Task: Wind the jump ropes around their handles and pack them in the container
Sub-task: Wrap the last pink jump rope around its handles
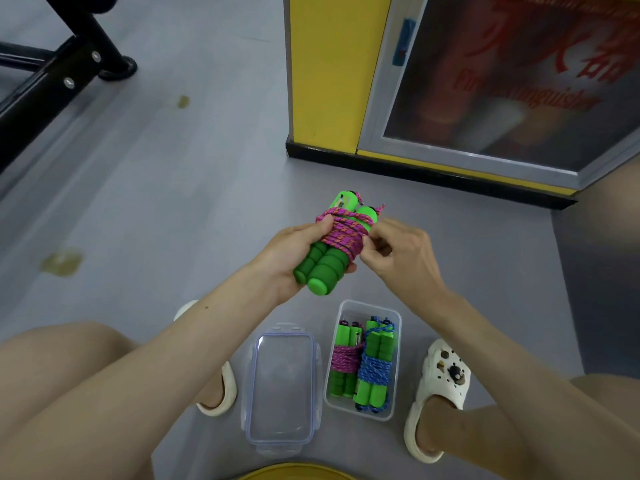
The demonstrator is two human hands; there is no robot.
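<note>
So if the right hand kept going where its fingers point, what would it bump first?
The pink rope wound round the green handles. The right hand points left at it, and its fingertips seem to be pinching it.

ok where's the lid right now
The lid lies flat on the floor, low in the middle of the head view, close beside the container on its left.
</note>
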